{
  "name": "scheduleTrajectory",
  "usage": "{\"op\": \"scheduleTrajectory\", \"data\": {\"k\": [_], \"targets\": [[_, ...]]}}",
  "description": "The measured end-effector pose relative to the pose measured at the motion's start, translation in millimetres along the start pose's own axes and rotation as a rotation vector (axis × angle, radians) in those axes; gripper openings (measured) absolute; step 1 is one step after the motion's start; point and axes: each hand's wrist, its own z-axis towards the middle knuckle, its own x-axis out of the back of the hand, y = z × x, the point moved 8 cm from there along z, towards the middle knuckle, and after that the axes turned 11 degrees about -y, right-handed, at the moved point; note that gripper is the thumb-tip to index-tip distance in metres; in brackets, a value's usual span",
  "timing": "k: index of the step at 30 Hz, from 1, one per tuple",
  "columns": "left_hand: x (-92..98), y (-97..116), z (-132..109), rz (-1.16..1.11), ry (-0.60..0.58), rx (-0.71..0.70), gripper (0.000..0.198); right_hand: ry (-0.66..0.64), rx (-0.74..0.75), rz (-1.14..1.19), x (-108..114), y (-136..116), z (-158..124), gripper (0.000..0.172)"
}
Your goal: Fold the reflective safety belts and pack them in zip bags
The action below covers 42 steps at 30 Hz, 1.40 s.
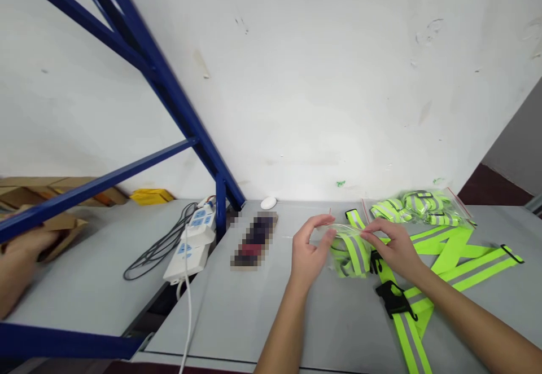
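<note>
Both my hands pinch the top edge of a clear zip bag (349, 254) that has a rolled neon-green reflective strap inside. My left hand (311, 250) grips the bag's left corner, thumb and fingers closed on the plastic. At its right side, my right hand (392, 245) pinches the same edge. Under and beside my right hand lies a loose neon-green reflective harness (455, 267) with grey stripes and a black buckle (396, 299). Behind it, against the wall, are filled clear bags (419, 206) of rolled green straps.
A blue metal frame (169, 103) rises on the left. White power strips (190, 250) with cables lie beside it. A blurred-out flat object (254, 241) and a white round disc (268, 202) rest near the wall. At far left, another person's hand (29, 247) is by cardboard boxes.
</note>
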Motion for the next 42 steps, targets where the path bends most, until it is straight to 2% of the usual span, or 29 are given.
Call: {"op": "scheduleTrajectory", "data": {"k": [2,5,8,10,12,15,18,20,23,28,35,42], "targets": [[4.3,16.1,0.3,0.25,-0.141,-0.082,0.028,-0.007,0.074,-0.067,-7.6,-12.7,-0.6,0.012],[-1.3,31.6,-0.2,0.494,-0.342,-0.183,0.027,-0.015,0.185,-0.126,-17.8,-29.0,-0.2,0.012],[-9.0,31.5,1.8,0.594,-0.476,-0.183,0.018,-0.015,0.24,-0.141,-24.7,-34.6,4.5,0.011],[-8.0,26.3,4.4,0.595,-0.504,-0.156,0.015,-0.019,0.23,-0.143,-27.6,-31.2,10.3,0.009],[0.9,17.1,7.7,0.547,-0.484,-0.099,0.022,-0.015,0.2,-0.135,-28.1,-23.9,16.9,0.009],[22.2,-9.9,12.3,0.358,-0.419,0.087,0.04,0.005,0.157,-0.074,-25.5,-9.2,26.5,0.009],[33.6,-39.7,14.4,0.119,-0.375,0.222,0.028,0.009,0.126,0.006,-23.5,5.8,34.6,0.009],[38.4,-52.7,17.0,0.006,-0.291,0.219,0.018,0.012,0.114,0.038,-22.5,13.2,38.0,0.008],[42.5,-64.2,17.8,-0.113,-0.148,0.167,0.015,0.025,0.1,0.059,-20.3,19.6,38.9,0.007],[33.7,-67.8,10.0,-0.164,-0.104,0.108,0.013,0.048,0.092,0.097,-15.1,24.7,31.7,0.007],[25.4,-62.5,0.7,-0.202,-0.016,0.065,0.015,0.016,0.159,0.064,-8.2,21.6,22.1,0.005],[21.3,-51.9,-4.5,-0.175,-0.031,-0.028,0.012,-0.109,0.03,-0.036,-1.5,16.7,12.9,0.011]]}}
